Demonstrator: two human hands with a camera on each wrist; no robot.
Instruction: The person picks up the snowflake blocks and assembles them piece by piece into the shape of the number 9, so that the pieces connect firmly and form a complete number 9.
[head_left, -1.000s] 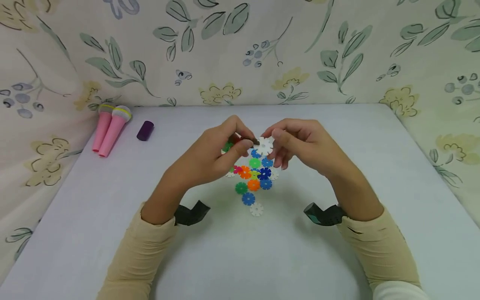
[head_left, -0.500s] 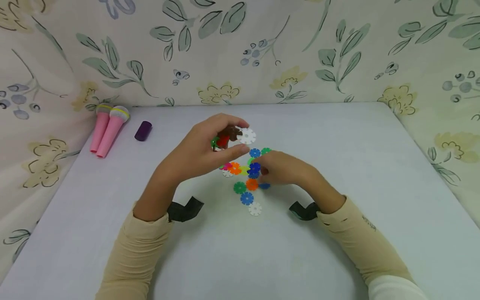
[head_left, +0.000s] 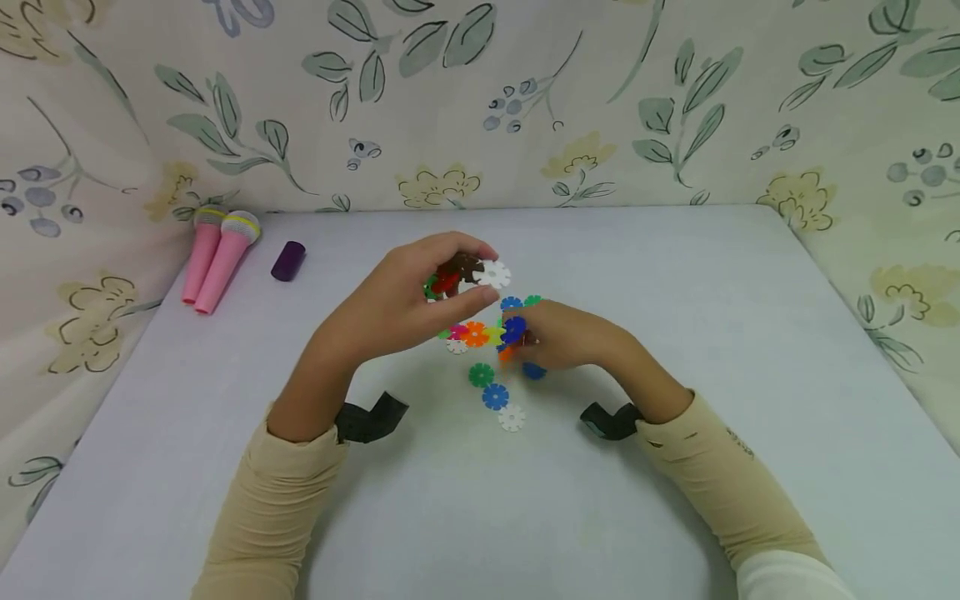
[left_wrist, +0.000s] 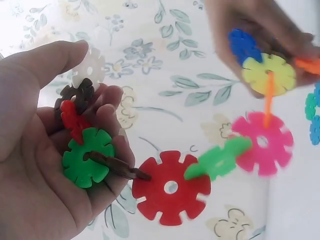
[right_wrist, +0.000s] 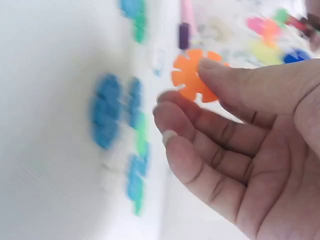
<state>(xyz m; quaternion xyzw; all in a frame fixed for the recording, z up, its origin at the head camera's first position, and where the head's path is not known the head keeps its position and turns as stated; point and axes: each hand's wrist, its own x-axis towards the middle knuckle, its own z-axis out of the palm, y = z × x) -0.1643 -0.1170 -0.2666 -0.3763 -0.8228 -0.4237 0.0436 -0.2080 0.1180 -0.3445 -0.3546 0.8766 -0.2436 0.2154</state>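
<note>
My left hand [head_left: 412, 300] holds one end of a chain of interlocking notched plastic discs, its fingers loosely curled around it. A white disc [left_wrist: 91, 70] ends the chain between thumb and fingertips. Beyond the palm hang a red disc [left_wrist: 162, 205], a pink disc [left_wrist: 272, 155], a yellow disc [left_wrist: 260, 80] and a dark blue disc [left_wrist: 244, 45]. My right hand [head_left: 573, 335] is low over the table, pinching a loose orange disc [right_wrist: 187, 75] between thumb and index finger. The chain's blue end overlaps the right hand in the head view.
Several loose discs lie on the white table, among them a green disc [head_left: 481, 375], a blue disc [head_left: 495, 397] and a white disc [head_left: 512, 418]. Two pink toy microphones [head_left: 225, 271] and a purple cylinder [head_left: 288, 261] lie back left. Floral cloth [head_left: 480, 100] hangs behind.
My right hand has left the white disc at the chain's end, moved down to the loose discs and picked up the orange one. My left hand has shifted slightly left with the chain.
</note>
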